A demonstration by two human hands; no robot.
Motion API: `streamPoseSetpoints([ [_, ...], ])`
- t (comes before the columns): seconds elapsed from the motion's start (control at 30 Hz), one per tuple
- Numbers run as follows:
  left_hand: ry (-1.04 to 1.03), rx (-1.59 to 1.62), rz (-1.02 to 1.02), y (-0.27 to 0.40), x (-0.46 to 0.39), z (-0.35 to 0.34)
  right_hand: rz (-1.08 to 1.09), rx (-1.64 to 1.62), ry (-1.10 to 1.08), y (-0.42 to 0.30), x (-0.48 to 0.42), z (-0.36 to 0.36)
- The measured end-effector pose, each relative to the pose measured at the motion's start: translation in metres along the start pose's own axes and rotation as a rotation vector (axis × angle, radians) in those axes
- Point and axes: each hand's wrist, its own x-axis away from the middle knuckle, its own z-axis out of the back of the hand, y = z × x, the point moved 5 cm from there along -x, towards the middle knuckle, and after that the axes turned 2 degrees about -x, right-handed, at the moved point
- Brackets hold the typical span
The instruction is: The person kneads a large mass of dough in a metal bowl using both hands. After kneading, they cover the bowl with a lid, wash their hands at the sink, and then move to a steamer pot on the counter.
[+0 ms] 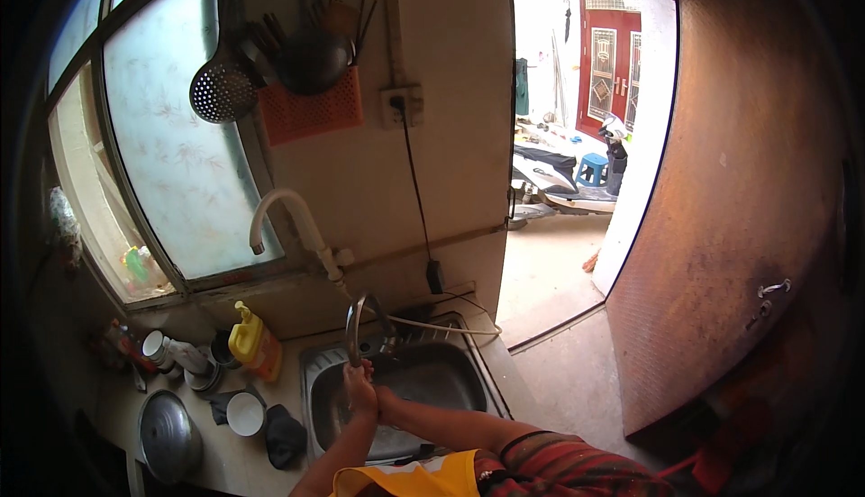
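Over a stainless steel sink [432, 389], my left hand [361, 392] is right below the outlet of a curved metal faucet [353, 328]. My right hand [382, 404] touches it from the right, near the wrist. Both hands sit close together above the basin's left part. Their fingers overlap and are small in the picture, so whether they are bent or spread is not plain. No object shows in either hand. A water stream cannot be made out clearly.
Left of the sink stand a yellow pump bottle [255, 343], a white bowl [246, 414], dark cloths [284, 436] and a lidded metal pot [169, 436]. A white gooseneck faucet [290, 203] rises behind. A black cord [415, 193] hangs from a wall socket. At right, a wooden door [716, 199] stands ajar.
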Motion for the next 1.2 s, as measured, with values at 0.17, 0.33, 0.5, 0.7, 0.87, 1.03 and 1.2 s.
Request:
streamPoseSetpoints([
  [0.17, -0.057, -0.213, -0.085, -0.007, 0.007, 0.002, -0.022, 0.005, -0.018, -0.001, 0.003, 0.000],
  [0.33, 0.069, 0.218, 0.315, -0.004, -0.009, 0.011, -0.042, 0.000, -0.049, -0.004, 0.013, -0.018],
  [0.5, 0.140, 0.688, 0.477, 0.022, 0.001, -0.006, 0.088, 0.008, 0.019, -0.010, 0.017, -0.028],
  [0.7, 0.240, 0.463, 0.381, 0.015, 0.006, -0.004, 0.169, 0.089, 0.071, -0.006, 0.001, -0.016],
  [0.87, 0.092, 0.194, 0.173, 0.003, 0.003, 0.014, 0.083, 0.130, 0.042, 0.004, -0.006, -0.014],
  [1.03, -0.202, -0.344, 0.073, 0.023, 0.008, -0.012, 0.022, -0.152, -0.085, -0.006, -0.008, 0.000],
  [1.2, -0.378, -1.480, -0.219, 0.054, 0.004, -0.017, 0.116, -0.164, 0.282, -0.021, 0.037, -0.035],
])
